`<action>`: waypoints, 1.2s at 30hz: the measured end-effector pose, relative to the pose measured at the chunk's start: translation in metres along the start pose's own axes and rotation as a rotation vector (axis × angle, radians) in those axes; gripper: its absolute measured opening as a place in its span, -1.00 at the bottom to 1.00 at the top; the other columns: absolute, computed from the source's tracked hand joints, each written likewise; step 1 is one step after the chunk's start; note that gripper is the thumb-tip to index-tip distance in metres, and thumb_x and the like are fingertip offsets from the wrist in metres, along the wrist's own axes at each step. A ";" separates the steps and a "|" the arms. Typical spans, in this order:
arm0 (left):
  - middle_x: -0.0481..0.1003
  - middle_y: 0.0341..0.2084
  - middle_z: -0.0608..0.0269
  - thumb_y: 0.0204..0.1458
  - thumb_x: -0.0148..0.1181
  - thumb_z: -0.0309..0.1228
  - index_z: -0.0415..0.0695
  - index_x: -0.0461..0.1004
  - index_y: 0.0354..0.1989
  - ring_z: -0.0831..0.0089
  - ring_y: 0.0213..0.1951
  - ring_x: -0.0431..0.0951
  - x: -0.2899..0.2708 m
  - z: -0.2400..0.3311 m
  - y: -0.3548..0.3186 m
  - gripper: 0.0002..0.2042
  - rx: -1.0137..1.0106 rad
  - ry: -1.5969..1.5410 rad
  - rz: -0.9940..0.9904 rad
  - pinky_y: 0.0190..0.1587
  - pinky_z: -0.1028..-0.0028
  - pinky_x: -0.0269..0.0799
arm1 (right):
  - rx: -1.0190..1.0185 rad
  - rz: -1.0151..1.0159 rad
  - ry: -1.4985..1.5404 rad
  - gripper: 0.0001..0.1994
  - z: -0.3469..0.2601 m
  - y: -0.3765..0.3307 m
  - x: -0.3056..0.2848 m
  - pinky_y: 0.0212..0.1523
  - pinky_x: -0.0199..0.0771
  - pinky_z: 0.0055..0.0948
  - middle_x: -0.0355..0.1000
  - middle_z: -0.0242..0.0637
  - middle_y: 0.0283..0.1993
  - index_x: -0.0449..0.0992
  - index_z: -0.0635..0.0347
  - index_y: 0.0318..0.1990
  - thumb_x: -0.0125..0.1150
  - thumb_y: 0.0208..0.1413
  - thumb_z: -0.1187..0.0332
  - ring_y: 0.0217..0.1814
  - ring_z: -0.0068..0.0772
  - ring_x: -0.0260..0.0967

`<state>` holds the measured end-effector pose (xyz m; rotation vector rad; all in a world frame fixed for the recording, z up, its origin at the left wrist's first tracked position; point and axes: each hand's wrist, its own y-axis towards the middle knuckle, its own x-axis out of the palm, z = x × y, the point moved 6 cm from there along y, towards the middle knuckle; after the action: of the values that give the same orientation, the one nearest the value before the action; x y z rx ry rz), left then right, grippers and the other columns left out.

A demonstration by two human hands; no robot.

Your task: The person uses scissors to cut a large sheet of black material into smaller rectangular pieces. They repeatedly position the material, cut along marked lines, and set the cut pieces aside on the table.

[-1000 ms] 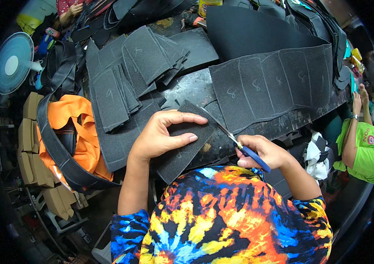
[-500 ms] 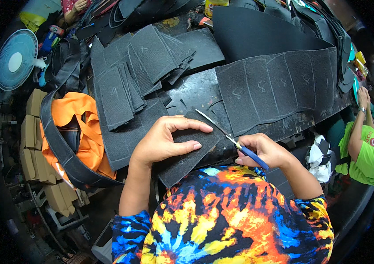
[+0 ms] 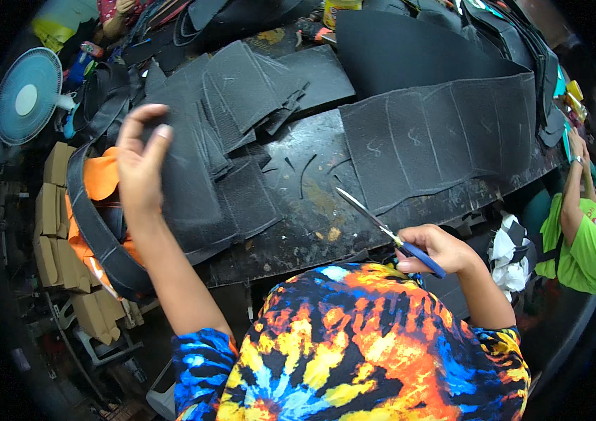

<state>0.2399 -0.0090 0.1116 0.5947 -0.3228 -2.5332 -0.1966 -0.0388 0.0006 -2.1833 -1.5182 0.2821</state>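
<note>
At the left of the table, my left hand (image 3: 140, 165) grips a dark rectangular piece of sheet material (image 3: 189, 158) over the stacked pieces; both are slightly smeared by motion. Several cut rectangular pieces (image 3: 242, 88) overlap just beyond it, some with chalk-like lines. Scissors (image 3: 376, 221) with blue handles are in my right hand (image 3: 435, 249) near the front edge, their blades pointing up and left above the tabletop. A larger black sheet (image 3: 438, 137), divided by pale lines and marks, lies to the right beyond the scissors.
Thin black offcuts (image 3: 303, 175) lie on the scuffed dark table (image 3: 298, 238). An orange cloth (image 3: 101, 179) with a black strap sits at the left, near a fan (image 3: 28, 98) and cardboard boxes (image 3: 52, 210). A person in a green shirt (image 3: 579, 238) is at the right.
My left hand has moved left, carrying the dark piece from in front of me to the stack. The scissors have shifted slightly right and down, away from the piece.
</note>
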 end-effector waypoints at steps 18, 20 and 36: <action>0.55 -0.14 0.21 0.13 0.26 -0.41 -0.07 0.21 0.38 0.53 -0.13 0.53 0.243 0.011 -0.089 -0.38 -0.352 -0.458 -0.684 -0.05 0.53 0.44 | 0.107 0.277 0.305 -0.78 0.052 -0.055 0.007 -0.34 0.35 -0.61 0.40 -0.48 -0.47 0.50 0.20 -0.32 0.40 0.12 0.27 -0.41 -0.68 0.33; 0.53 -0.07 0.28 0.03 0.37 -0.46 -0.20 0.43 0.18 0.50 -0.02 0.49 0.261 0.011 -0.085 -0.51 -0.318 -0.628 -0.550 0.09 0.49 0.38 | 0.082 0.238 0.205 -0.73 0.049 -0.058 0.011 -0.27 0.37 -0.60 0.39 -0.48 -0.41 0.48 0.22 -0.24 0.36 0.15 0.20 -0.36 -0.67 0.31; 0.52 -0.06 0.23 -0.08 0.40 -0.61 -0.22 0.49 0.04 0.47 0.01 0.50 0.271 0.010 -0.102 -0.56 -0.335 -0.567 -0.425 0.14 0.48 0.36 | -0.002 0.486 0.247 -0.72 0.038 -0.033 0.019 -0.33 0.31 -0.58 0.36 -0.48 -0.42 0.43 0.18 -0.31 0.32 0.17 0.17 -0.36 -0.68 0.27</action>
<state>-0.0173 -0.0659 -0.0086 -0.2210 0.0515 -3.0396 -0.2330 -0.0021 -0.0152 -2.4588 -0.8463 0.1541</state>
